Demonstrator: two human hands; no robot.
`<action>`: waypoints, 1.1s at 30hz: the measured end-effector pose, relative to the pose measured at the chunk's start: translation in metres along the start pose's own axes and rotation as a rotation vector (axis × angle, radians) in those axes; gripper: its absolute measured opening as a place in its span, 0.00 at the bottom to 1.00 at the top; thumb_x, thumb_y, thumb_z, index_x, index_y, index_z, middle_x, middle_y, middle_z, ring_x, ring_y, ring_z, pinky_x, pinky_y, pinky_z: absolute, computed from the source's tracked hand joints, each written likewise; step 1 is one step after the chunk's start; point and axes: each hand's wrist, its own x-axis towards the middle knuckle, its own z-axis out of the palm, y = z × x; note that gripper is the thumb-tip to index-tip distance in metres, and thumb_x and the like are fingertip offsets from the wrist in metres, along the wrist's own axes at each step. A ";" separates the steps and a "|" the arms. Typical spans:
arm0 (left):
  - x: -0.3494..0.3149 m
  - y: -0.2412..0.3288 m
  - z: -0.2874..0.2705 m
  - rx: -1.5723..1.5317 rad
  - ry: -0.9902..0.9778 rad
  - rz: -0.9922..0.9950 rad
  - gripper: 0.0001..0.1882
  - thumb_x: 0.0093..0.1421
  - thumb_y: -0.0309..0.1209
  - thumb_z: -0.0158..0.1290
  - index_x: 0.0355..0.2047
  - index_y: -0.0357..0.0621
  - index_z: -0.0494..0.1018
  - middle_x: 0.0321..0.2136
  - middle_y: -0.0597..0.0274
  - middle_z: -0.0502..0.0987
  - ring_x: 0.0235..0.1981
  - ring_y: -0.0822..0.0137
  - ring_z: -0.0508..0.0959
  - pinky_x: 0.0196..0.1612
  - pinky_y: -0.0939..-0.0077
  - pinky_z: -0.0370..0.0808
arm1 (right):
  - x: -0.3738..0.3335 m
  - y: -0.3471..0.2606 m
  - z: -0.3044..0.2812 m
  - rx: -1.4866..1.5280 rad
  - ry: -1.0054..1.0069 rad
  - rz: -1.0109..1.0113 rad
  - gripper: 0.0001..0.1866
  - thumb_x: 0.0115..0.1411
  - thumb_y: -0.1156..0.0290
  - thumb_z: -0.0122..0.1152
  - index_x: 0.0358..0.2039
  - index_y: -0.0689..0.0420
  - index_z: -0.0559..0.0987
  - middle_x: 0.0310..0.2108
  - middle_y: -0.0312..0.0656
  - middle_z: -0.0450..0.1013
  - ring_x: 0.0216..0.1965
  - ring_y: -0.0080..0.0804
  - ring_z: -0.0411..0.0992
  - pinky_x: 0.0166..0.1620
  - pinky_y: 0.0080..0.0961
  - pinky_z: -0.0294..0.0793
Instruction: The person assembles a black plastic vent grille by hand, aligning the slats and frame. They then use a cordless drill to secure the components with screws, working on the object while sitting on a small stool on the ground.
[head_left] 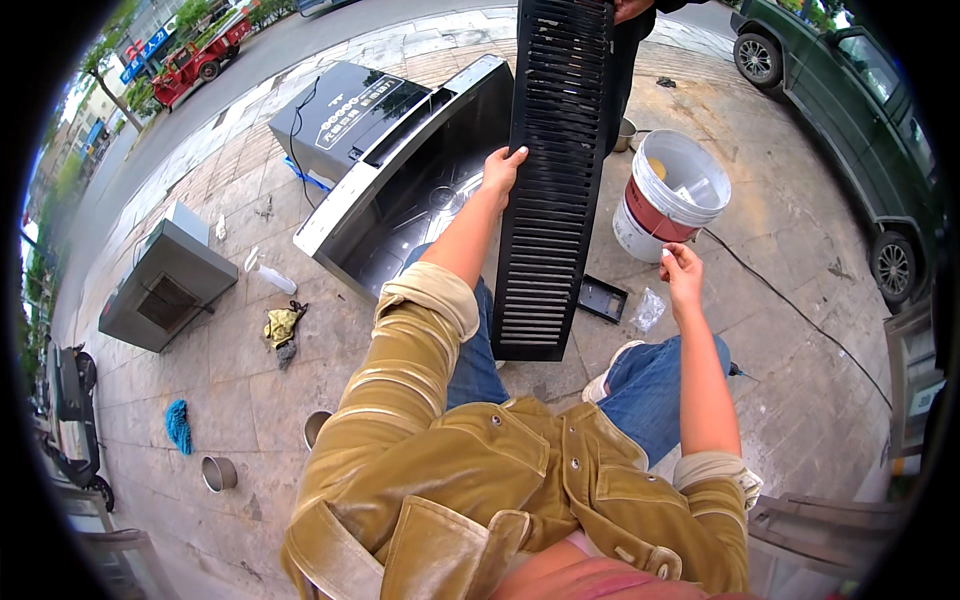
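Note:
A long black slotted grille panel (553,190) stands upright in front of me. My left hand (503,170) is closed on its left edge. Another person's hand (628,10) touches the panel's upper right edge. My right hand (682,270) is raised apart from the panel, its fingertips pinched together; a tiny pale speck shows there, too small to name. Just beyond that hand is a white bucket (640,232) with a red band. A small black tray (602,299) and a clear plastic bag (649,310) lie on the paving to the panel's right.
Left of the panel lies an open metal housing (400,220), beside a dark box (345,115). Farther left are a grey metal cabinet (168,285), a spray bottle (270,274), rags (284,325) and a blue cloth (178,427). A cable (800,318) crosses the ground toward a parked dark vehicle (850,120).

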 end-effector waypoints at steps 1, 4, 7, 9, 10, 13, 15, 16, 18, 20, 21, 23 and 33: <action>0.006 0.000 0.002 0.035 0.005 0.004 0.17 0.62 0.33 0.57 0.46 0.33 0.74 0.39 0.57 0.80 0.39 0.67 0.78 0.45 0.72 0.74 | -0.001 0.002 -0.004 0.005 0.010 0.016 0.04 0.61 0.74 0.58 0.36 0.59 0.77 0.25 0.30 0.72 0.21 0.16 0.65 0.26 0.16 0.65; 0.030 0.000 -0.007 0.127 0.000 0.039 0.23 0.61 0.33 0.58 0.53 0.31 0.71 0.47 0.52 0.77 0.47 0.64 0.77 0.52 0.71 0.71 | -0.002 0.008 -0.003 0.030 0.024 0.049 0.04 0.62 0.73 0.57 0.36 0.59 0.77 0.23 0.30 0.71 0.21 0.16 0.65 0.26 0.17 0.65; 0.044 -0.005 -0.024 0.287 0.110 0.147 0.26 0.60 0.33 0.59 0.54 0.30 0.69 0.50 0.49 0.76 0.51 0.61 0.76 0.55 0.70 0.70 | -0.001 0.014 0.003 0.048 0.029 0.065 0.05 0.64 0.72 0.55 0.34 0.59 0.77 0.22 0.31 0.69 0.20 0.16 0.65 0.25 0.17 0.64; 0.028 -0.013 -0.010 0.364 0.110 0.121 0.25 0.60 0.33 0.59 0.54 0.31 0.69 0.51 0.49 0.75 0.52 0.60 0.76 0.56 0.70 0.70 | -0.003 0.021 -0.011 0.018 0.063 0.087 0.08 0.65 0.70 0.54 0.32 0.59 0.77 0.20 0.31 0.68 0.19 0.17 0.65 0.24 0.17 0.64; 0.022 -0.012 -0.008 0.386 0.105 0.097 0.25 0.60 0.33 0.58 0.54 0.31 0.69 0.51 0.50 0.75 0.52 0.61 0.75 0.57 0.70 0.69 | -0.002 0.026 -0.016 0.009 0.055 0.097 0.09 0.66 0.68 0.53 0.31 0.58 0.75 0.20 0.31 0.68 0.19 0.18 0.65 0.24 0.18 0.64; 0.027 -0.002 -0.025 0.487 0.099 0.082 0.24 0.62 0.34 0.56 0.56 0.36 0.69 0.51 0.54 0.75 0.51 0.62 0.76 0.53 0.68 0.70 | 0.006 0.043 -0.019 -0.001 0.015 0.091 0.14 0.68 0.64 0.51 0.26 0.56 0.72 0.18 0.31 0.66 0.19 0.19 0.64 0.24 0.18 0.63; 0.027 0.002 -0.036 0.499 0.096 0.030 0.23 0.62 0.35 0.55 0.56 0.39 0.69 0.50 0.55 0.76 0.49 0.64 0.76 0.49 0.67 0.71 | 0.008 0.050 -0.018 -0.012 0.012 0.096 0.16 0.68 0.63 0.51 0.24 0.55 0.70 0.17 0.31 0.65 0.18 0.20 0.64 0.24 0.19 0.63; 0.022 0.004 -0.037 0.417 0.096 -0.005 0.22 0.63 0.35 0.55 0.55 0.42 0.69 0.48 0.59 0.77 0.47 0.67 0.76 0.45 0.68 0.72 | 0.004 0.051 -0.016 0.013 0.058 0.106 0.18 0.68 0.65 0.52 0.20 0.56 0.68 0.14 0.30 0.64 0.16 0.19 0.63 0.22 0.19 0.61; 0.021 0.007 -0.040 0.406 0.097 -0.006 0.21 0.63 0.35 0.55 0.54 0.41 0.70 0.45 0.60 0.77 0.43 0.69 0.77 0.43 0.72 0.72 | 0.008 0.063 -0.023 0.021 0.073 0.095 0.17 0.67 0.65 0.53 0.21 0.56 0.70 0.15 0.30 0.65 0.17 0.19 0.63 0.22 0.19 0.61; 0.017 0.008 -0.045 0.410 0.097 -0.021 0.21 0.63 0.35 0.55 0.54 0.40 0.70 0.42 0.60 0.78 0.41 0.70 0.78 0.41 0.75 0.72 | 0.008 0.065 -0.019 0.017 0.098 0.091 0.16 0.67 0.65 0.54 0.22 0.56 0.71 0.16 0.31 0.66 0.18 0.18 0.63 0.23 0.18 0.61; 0.015 0.008 -0.046 0.407 0.098 -0.044 0.20 0.63 0.35 0.54 0.54 0.40 0.70 0.42 0.60 0.78 0.41 0.71 0.78 0.41 0.75 0.72 | 0.008 0.066 -0.017 0.007 0.121 0.085 0.15 0.67 0.64 0.54 0.23 0.57 0.72 0.17 0.31 0.66 0.18 0.18 0.64 0.23 0.18 0.62; 0.012 0.008 -0.048 0.416 0.090 -0.056 0.20 0.64 0.35 0.54 0.53 0.39 0.70 0.43 0.60 0.78 0.41 0.71 0.78 0.41 0.74 0.73 | 0.008 0.062 -0.011 0.012 0.147 0.091 0.13 0.66 0.65 0.55 0.25 0.57 0.74 0.18 0.31 0.67 0.19 0.17 0.64 0.23 0.18 0.62; 0.012 -0.008 -0.041 0.899 0.014 0.195 0.21 0.61 0.35 0.56 0.51 0.37 0.73 0.45 0.54 0.79 0.45 0.63 0.79 0.50 0.71 0.73 | 0.014 0.082 -0.017 0.015 0.116 0.042 0.08 0.59 0.77 0.61 0.39 0.61 0.74 0.27 0.32 0.71 0.23 0.17 0.66 0.27 0.15 0.66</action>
